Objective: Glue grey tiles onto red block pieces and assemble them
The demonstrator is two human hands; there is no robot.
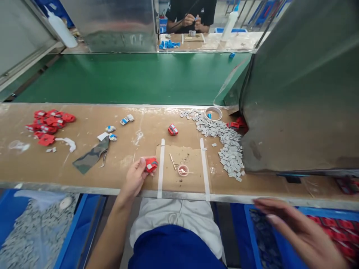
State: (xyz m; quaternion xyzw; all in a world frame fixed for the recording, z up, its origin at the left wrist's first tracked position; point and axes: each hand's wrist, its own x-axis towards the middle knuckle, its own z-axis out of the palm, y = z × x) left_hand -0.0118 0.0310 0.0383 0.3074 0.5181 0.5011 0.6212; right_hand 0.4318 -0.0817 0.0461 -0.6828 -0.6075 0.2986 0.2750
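Fingers (142, 167) of left hand (136, 178) curled round a red part (151, 164) at the bench (42, 164) edge — lifted just clear, presumably for handling. Right hand (297, 229) hangs spread and empty (blurred) over the blue bin (283, 257). Grey chips (228, 144) heaped right, likely within reach. Part's long axis lies roughly left-right — facing unclear.

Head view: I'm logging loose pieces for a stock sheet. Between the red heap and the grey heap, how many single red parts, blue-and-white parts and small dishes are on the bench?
Red parts: 2 (one in the left hand, one lying alone)
Blue-and-white parts: 4
Pink dish: 1
Total: 7
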